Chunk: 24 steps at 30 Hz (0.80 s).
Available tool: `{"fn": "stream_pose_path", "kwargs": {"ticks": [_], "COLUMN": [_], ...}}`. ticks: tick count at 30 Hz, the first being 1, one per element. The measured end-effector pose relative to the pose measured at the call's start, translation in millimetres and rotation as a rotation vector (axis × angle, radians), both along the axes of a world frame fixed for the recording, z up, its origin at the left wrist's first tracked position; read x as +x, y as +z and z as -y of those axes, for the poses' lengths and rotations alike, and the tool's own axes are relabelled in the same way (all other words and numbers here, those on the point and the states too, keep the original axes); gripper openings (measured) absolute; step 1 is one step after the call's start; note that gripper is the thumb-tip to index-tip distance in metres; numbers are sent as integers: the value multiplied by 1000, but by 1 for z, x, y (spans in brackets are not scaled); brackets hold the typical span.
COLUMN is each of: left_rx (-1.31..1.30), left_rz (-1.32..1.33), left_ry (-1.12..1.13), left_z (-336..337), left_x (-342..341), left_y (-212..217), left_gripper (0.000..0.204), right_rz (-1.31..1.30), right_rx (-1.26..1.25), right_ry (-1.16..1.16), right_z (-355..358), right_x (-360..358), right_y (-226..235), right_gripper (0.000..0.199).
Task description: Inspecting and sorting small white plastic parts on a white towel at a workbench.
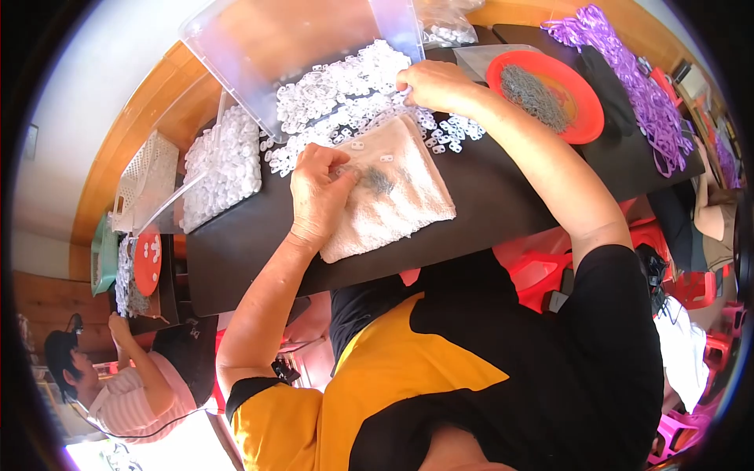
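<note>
Wood-panelled wall and pale upper wall wrap the room, and a black tabletop runs right across the middle. Clear plastic bin tipped at the far edge, spilling a heap of small white plastic pieces onto the black surface. A cream towel lies flat in front of the person, just below that heap. Far right, a tangle of purple cords; beside it, an orange plate of small grey metal bits. Left hand rests on the towel, fingers curled shut, pinching at a little grey cluster there. Right hand is up in the white pieces, fingers bent down into them; what they grip, cannot tell. Lower left, another person sits at a second table.
</note>
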<state>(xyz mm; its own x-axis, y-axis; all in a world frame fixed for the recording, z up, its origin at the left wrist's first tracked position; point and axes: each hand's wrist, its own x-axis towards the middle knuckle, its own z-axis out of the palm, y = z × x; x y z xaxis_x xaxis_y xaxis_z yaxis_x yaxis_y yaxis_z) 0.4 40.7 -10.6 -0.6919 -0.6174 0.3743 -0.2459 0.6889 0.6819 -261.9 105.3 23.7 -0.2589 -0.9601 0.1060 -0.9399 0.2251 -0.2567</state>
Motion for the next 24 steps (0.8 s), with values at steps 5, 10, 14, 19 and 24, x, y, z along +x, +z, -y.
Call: {"fn": "stream_pose_path", "kwargs": {"ticks": [5,10,14,19,24], "left_rx": [49,97,305,237,472], "left_rz": [-24,-70,-193,-221,-139], "left_ry": [2,9,29,6,-4], "left_z": [-2,-1,-7,1,6], "left_x": [4,6,8,8,-11], "left_y": [-1,-2,8,17,28], "left_gripper": [20,19,16,13,16], "right_rz": [-64,-96,138,918,1040], "right_rx": [21,-28,-299,-235,-223], "right_ry": [46,72,22,44,8], "right_z": [13,18,13,-11,-22], "right_x": [6,7,3,26,41], "right_y": [2,1,0,11,8], "right_gripper": [27,20,10,11,13]}}
